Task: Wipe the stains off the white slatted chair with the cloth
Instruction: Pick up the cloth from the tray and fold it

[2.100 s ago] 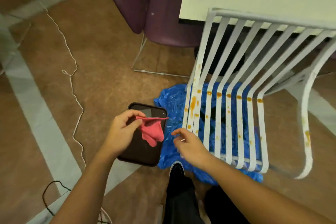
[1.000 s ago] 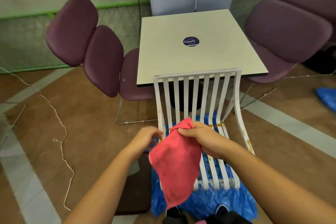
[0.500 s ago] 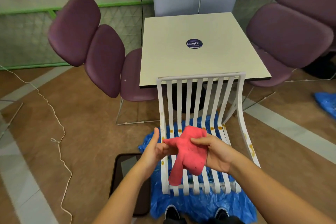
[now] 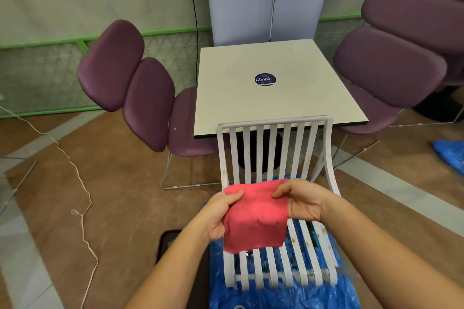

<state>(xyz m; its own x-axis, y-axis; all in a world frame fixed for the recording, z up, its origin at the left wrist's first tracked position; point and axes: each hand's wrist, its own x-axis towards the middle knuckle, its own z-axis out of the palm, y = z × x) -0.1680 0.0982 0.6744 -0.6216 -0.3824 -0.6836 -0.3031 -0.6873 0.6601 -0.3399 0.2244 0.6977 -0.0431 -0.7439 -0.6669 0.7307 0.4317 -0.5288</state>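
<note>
While the pink cloth (image 4: 254, 218) is held spread between both hands, it hangs in front of the lower backrest and over the far part of the seat of the white slatted chair (image 4: 273, 121); whether it touches the slats cannot be told. Its upper left edge is gripped by the left hand (image 4: 218, 213), with the thumb laid over the front and the fingers curled behind. Its upper right corner is pinched by the right hand (image 4: 301, 204), fingers bent over the top edge. Small dark specks are seen on the fabric. Yellow-brown stains (image 4: 293, 239) are visible on the seat slats just right of the cloth.

The chair is set on a blue plastic sheet (image 4: 283, 296), its back against the near edge of a white table (image 4: 263, 105) marked with a round dark sticker (image 4: 265, 79). Purple padded chairs are placed to the left (image 4: 148, 98) and right (image 4: 389, 65) of the table. A dark flat device (image 4: 168, 243) lies on the floor near the left forearm, and a white cord (image 4: 82, 190) trails farther left.
</note>
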